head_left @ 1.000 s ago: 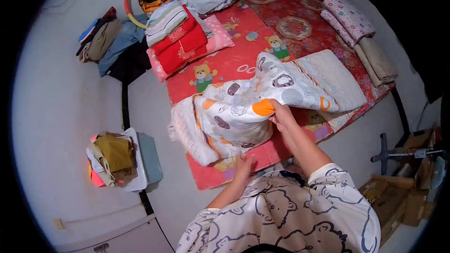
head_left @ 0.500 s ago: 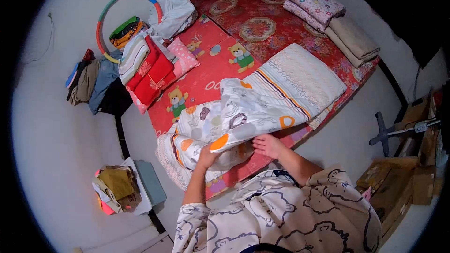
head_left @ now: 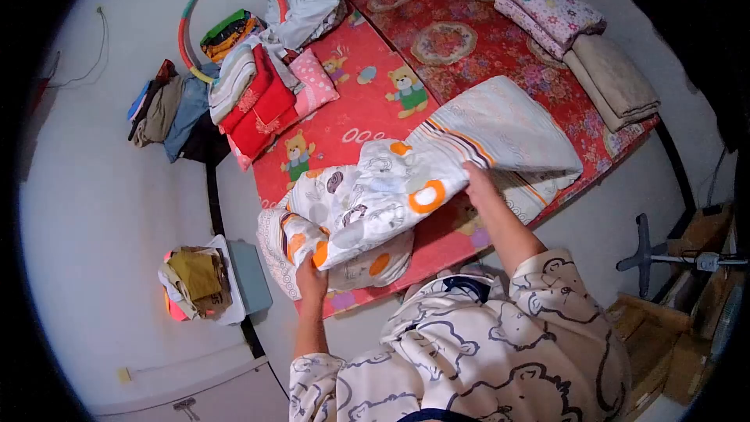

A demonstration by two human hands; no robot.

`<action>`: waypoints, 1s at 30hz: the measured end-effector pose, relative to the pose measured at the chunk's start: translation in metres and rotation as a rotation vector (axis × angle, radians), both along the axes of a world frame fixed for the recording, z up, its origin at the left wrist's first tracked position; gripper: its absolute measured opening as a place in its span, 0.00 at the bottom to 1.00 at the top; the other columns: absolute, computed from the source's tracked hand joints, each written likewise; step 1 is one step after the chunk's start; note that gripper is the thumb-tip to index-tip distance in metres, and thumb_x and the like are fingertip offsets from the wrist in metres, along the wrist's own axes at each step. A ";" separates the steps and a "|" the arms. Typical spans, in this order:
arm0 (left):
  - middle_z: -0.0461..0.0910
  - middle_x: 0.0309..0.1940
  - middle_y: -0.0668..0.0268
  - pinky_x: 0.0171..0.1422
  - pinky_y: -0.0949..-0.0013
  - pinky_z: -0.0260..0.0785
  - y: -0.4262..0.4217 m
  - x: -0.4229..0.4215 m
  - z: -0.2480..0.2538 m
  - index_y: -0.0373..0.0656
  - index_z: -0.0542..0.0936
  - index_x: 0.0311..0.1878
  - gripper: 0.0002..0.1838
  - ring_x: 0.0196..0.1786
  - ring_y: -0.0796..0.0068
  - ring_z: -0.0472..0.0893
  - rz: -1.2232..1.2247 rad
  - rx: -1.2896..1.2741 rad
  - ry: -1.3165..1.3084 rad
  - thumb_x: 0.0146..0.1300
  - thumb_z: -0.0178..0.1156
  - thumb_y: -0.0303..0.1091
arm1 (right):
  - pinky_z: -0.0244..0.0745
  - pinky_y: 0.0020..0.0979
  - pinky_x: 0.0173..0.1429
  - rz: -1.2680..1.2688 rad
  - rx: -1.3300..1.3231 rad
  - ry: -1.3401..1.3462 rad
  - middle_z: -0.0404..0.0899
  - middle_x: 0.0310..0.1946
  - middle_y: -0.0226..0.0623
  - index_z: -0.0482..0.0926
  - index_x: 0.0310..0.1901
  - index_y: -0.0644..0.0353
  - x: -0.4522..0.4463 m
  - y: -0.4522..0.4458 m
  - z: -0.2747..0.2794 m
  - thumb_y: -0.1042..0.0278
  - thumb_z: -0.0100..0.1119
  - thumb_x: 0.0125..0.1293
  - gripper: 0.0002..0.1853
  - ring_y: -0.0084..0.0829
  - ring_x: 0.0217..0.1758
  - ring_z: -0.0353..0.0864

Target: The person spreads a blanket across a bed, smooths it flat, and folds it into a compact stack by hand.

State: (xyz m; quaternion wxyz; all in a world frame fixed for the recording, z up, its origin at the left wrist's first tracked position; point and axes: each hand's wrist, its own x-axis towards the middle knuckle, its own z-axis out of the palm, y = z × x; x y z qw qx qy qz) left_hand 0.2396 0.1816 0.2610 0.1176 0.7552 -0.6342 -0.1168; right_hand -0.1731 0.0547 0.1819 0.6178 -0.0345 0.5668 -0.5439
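A white quilt [head_left: 383,203] with orange, grey and brown shapes and striped bands lies bunched across the near part of a red bear-print mat [head_left: 355,121]. My left hand [head_left: 311,277] grips the quilt's near edge at the lower left, beside an orange spot. Farther right, my right hand [head_left: 478,184] is closed on the same edge near the striped band and lifts it a little. The quilt's right end spreads over the red floral mat [head_left: 453,23]. Folds hide some fingertips of both hands.
Folded red and striped cloths [head_left: 258,113] rest by a pink pillow [head_left: 315,82], near a coloured hoop [head_left: 185,27]. Folded bedding [head_left: 547,8] lies at the upper right. A bin [head_left: 248,273] with cloths stands left; cardboard boxes [head_left: 652,336] and a stand [head_left: 644,254] are right.
My left hand has moved left along the quilt's edge. My right hand, open half a second ago, has moved up and right and taken hold of the edge, which is now stretched between both hands.
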 end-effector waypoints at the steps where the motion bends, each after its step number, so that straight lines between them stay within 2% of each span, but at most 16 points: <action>1: 0.72 0.47 0.51 0.57 0.59 0.63 0.006 -0.020 0.004 0.37 0.67 0.55 0.34 0.52 0.51 0.71 -0.084 -0.160 0.007 0.42 0.68 0.34 | 0.69 0.33 0.49 0.108 -0.060 0.066 0.75 0.44 0.41 0.72 0.48 0.64 0.010 0.001 0.039 0.67 0.57 0.51 0.20 0.33 0.45 0.75; 3: 0.59 0.59 0.45 0.66 0.55 0.51 0.012 -0.072 0.008 0.35 0.58 0.60 0.46 0.63 0.46 0.58 -0.213 -0.244 0.046 0.36 0.71 0.36 | 0.69 0.32 0.51 0.293 -0.253 0.187 0.76 0.43 0.40 0.73 0.48 0.68 0.029 0.001 0.069 0.65 0.60 0.50 0.23 0.31 0.45 0.75; 5: 0.60 0.59 0.46 0.66 0.54 0.51 0.002 -0.141 0.039 0.35 0.59 0.60 0.46 0.62 0.46 0.59 -0.287 -0.313 0.049 0.35 0.71 0.36 | 0.70 0.32 0.49 0.475 -0.346 0.254 0.78 0.40 0.41 0.74 0.46 0.70 0.054 0.010 0.107 0.64 0.61 0.50 0.23 0.31 0.42 0.76; 7: 0.62 0.57 0.45 0.66 0.57 0.52 -0.017 -0.183 0.045 0.35 0.59 0.60 0.44 0.62 0.48 0.61 -0.411 -0.492 0.053 0.38 0.70 0.36 | 0.67 0.32 0.55 0.847 -0.302 0.490 0.75 0.47 0.46 0.70 0.51 0.71 0.073 0.024 0.134 0.63 0.62 0.50 0.28 0.33 0.48 0.74; 9: 0.66 0.54 0.45 0.63 0.60 0.57 -0.033 -0.201 0.044 0.36 0.60 0.60 0.41 0.57 0.49 0.66 -0.229 -0.263 0.374 0.42 0.68 0.37 | 0.66 0.31 0.55 0.887 -0.646 0.488 0.73 0.49 0.47 0.67 0.53 0.72 0.104 0.039 0.093 0.61 0.64 0.50 0.32 0.30 0.49 0.73; 10: 0.73 0.47 0.48 0.56 0.65 0.63 -0.039 -0.202 0.047 0.35 0.63 0.58 0.34 0.50 0.54 0.74 -0.154 -0.284 0.481 0.48 0.64 0.36 | 0.67 0.30 0.54 1.065 -0.555 0.411 0.73 0.49 0.43 0.68 0.53 0.70 0.070 0.055 0.167 0.63 0.61 0.52 0.28 0.28 0.49 0.72; 11: 0.77 0.41 0.55 0.49 0.67 0.68 -0.044 -0.194 0.050 0.34 0.68 0.53 0.26 0.43 0.63 0.77 -0.117 -0.230 0.616 0.51 0.61 0.32 | 0.68 0.30 0.53 0.927 -0.720 0.045 0.74 0.47 0.39 0.70 0.52 0.66 0.081 0.056 0.123 0.64 0.56 0.58 0.22 0.25 0.49 0.71; 13: 0.78 0.38 0.61 0.44 0.71 0.69 -0.052 -0.153 0.033 0.34 0.72 0.48 0.18 0.39 0.73 0.77 0.003 -0.092 0.769 0.53 0.58 0.27 | 0.69 0.29 0.52 0.846 -0.559 -0.192 0.74 0.46 0.36 0.72 0.50 0.63 0.063 0.073 0.095 0.60 0.51 0.63 0.18 0.24 0.50 0.70; 15: 0.77 0.39 0.64 0.42 0.73 0.70 -0.043 -0.133 0.030 0.35 0.73 0.47 0.16 0.38 0.76 0.77 0.133 -0.077 1.263 0.53 0.57 0.24 | 0.69 0.31 0.53 0.657 -0.309 -0.672 0.74 0.48 0.36 0.72 0.51 0.62 0.041 0.091 0.033 0.50 0.50 0.62 0.24 0.26 0.51 0.70; 17: 0.77 0.39 0.64 0.45 0.73 0.69 -0.028 -0.117 0.022 0.35 0.73 0.47 0.16 0.40 0.75 0.77 0.179 0.011 1.114 0.54 0.58 0.25 | 0.67 0.38 0.56 0.239 0.050 -0.671 0.69 0.53 0.40 0.66 0.57 0.62 0.016 0.117 -0.019 0.37 0.51 0.56 0.37 0.34 0.54 0.69; 19: 0.76 0.40 0.64 0.48 0.72 0.69 -0.010 -0.110 0.033 0.35 0.73 0.48 0.17 0.41 0.74 0.76 0.131 -0.044 1.019 0.54 0.57 0.26 | 0.63 0.44 0.59 -0.130 0.240 -0.414 0.64 0.56 0.45 0.54 0.63 0.62 -0.006 0.145 -0.044 0.27 0.54 0.45 0.52 0.41 0.57 0.66; 21: 0.76 0.41 0.63 0.49 0.71 0.68 0.001 -0.090 0.050 0.36 0.73 0.49 0.18 0.43 0.72 0.76 0.090 -0.082 0.988 0.54 0.57 0.28 | 0.60 0.49 0.61 -0.369 0.188 -0.394 0.59 0.59 0.49 0.45 0.65 0.62 -0.035 0.157 -0.067 0.22 0.55 0.39 0.62 0.46 0.60 0.62; 25: 0.76 0.44 0.61 0.50 0.69 0.68 -0.001 -0.038 0.079 0.36 0.74 0.49 0.18 0.45 0.70 0.76 0.251 -0.197 1.155 0.53 0.56 0.30 | 0.60 0.46 0.62 -0.627 0.278 -0.421 0.62 0.58 0.49 0.50 0.64 0.63 -0.068 0.122 -0.072 0.27 0.54 0.45 0.55 0.45 0.62 0.62; 27: 0.76 0.44 0.58 0.47 0.69 0.70 -0.002 -0.030 0.092 0.35 0.71 0.51 0.20 0.43 0.69 0.77 0.221 -0.321 1.245 0.55 0.54 0.32 | 0.64 0.39 0.60 -0.551 -0.405 -0.436 0.68 0.54 0.49 0.60 0.60 0.64 -0.073 0.079 -0.081 0.41 0.58 0.52 0.41 0.42 0.58 0.67; 29: 0.76 0.44 0.57 0.46 0.68 0.70 -0.013 0.004 0.078 0.34 0.71 0.52 0.20 0.42 0.69 0.77 0.221 -0.354 0.944 0.56 0.53 0.32 | 0.66 0.33 0.56 -0.494 -0.380 -0.171 0.73 0.49 0.44 0.70 0.53 0.64 -0.063 0.022 -0.102 0.52 0.63 0.50 0.32 0.37 0.52 0.72; 30: 0.75 0.44 0.57 0.45 0.67 0.71 -0.021 0.025 0.057 0.33 0.69 0.53 0.21 0.41 0.68 0.77 0.362 -0.397 1.200 0.55 0.53 0.30 | 0.68 0.34 0.53 -0.429 -0.303 -0.111 0.74 0.46 0.44 0.72 0.50 0.65 -0.055 0.004 -0.072 0.55 0.64 0.49 0.29 0.37 0.48 0.73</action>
